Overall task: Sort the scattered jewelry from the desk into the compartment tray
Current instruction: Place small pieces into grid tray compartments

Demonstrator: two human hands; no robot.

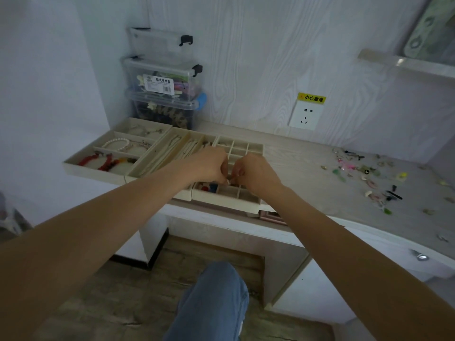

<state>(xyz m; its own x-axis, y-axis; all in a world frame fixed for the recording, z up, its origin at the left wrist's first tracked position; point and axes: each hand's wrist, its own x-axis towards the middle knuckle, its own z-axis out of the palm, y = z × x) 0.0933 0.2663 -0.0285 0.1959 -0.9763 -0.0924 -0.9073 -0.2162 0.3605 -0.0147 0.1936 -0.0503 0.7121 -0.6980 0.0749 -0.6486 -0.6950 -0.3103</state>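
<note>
A cream grid tray with many small compartments lies at the desk's front edge. Over its middle, my left hand and my right hand meet, fingers curled, both pinching a tiny pale piece of jewelry. Red and blue pieces lie in a front compartment just below my left hand. Scattered jewelry, pink, green and yellow bits, is spread over the desk far to the right of my hands.
Left of the grid tray sit a tray with cream necklaces and one with pearl and red bracelets. Stacked clear storage boxes stand behind them. A wall socket is on the back wall. My knee is under the desk.
</note>
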